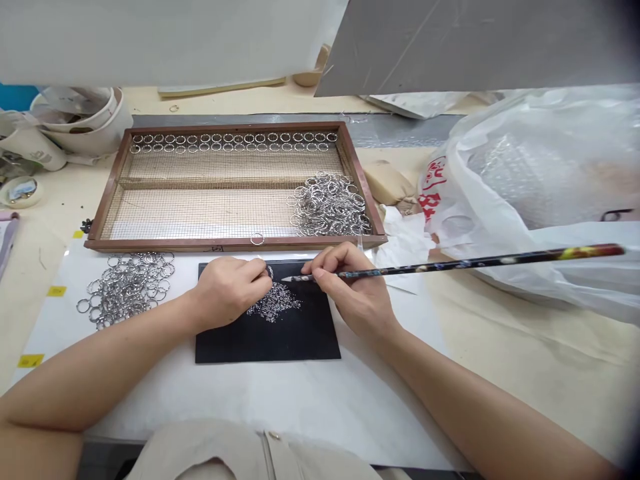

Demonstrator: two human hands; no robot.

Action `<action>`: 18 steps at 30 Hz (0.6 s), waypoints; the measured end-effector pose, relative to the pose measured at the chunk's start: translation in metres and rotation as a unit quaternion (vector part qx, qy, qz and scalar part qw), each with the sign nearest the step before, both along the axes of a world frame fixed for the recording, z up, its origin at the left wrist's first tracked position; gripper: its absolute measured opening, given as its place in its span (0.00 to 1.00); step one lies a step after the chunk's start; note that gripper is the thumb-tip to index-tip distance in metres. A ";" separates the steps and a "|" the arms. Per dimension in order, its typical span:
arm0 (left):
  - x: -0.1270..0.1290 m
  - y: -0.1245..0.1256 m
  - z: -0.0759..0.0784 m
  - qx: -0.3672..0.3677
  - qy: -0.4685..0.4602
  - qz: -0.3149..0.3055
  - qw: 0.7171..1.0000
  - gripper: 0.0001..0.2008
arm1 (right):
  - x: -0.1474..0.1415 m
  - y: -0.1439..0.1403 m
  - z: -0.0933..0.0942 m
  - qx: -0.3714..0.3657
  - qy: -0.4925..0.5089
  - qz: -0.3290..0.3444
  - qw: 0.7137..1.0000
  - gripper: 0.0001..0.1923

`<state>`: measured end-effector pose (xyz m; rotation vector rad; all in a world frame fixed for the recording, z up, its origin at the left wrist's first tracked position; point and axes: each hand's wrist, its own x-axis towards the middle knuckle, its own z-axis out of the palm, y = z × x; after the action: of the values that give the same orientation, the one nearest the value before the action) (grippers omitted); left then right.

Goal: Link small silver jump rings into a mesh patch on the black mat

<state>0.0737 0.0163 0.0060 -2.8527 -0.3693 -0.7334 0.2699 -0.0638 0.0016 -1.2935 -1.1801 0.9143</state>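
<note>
My left hand (233,290) is closed in a pinch on a small metal ring (271,272), mostly hidden by the fingers. From the other side my right hand (357,290) grips a long, dark patterned stick (450,265) like a pencil. Its pale pointed tip is close to the ring. Both hands are over a black mat (265,343), where a heap of tiny sparkling stones (274,303) lies just below the fingers. A loose pile of silver rings (130,287) is on the white sheet near my left forearm.
Behind the mat stands a wood-framed mesh tray (235,245) with rows of rings along its far side, a heap of rings (330,205) at its right and one ring (257,239) on the front rim. White plastic bags (500,180) fill the right; cups (85,127) stand left.
</note>
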 end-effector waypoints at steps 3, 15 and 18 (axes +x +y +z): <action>0.000 0.000 0.001 0.003 0.003 -0.005 1.000 0.11 | 0.000 -0.001 -0.003 0.050 0.045 0.007 0.998 0.08; 0.000 -0.001 0.002 0.008 0.006 -0.007 1.000 0.10 | -0.007 0.001 0.009 0.064 -0.001 -0.001 0.998 0.08; 0.000 -0.001 0.002 0.006 0.006 -0.006 1.000 0.11 | -0.007 0.001 0.008 0.062 -0.011 -0.003 0.998 0.08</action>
<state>0.0741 0.0149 0.0084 -2.8486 -0.3457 -0.7164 0.2628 -0.0630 0.0098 -1.2089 -1.2298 0.8111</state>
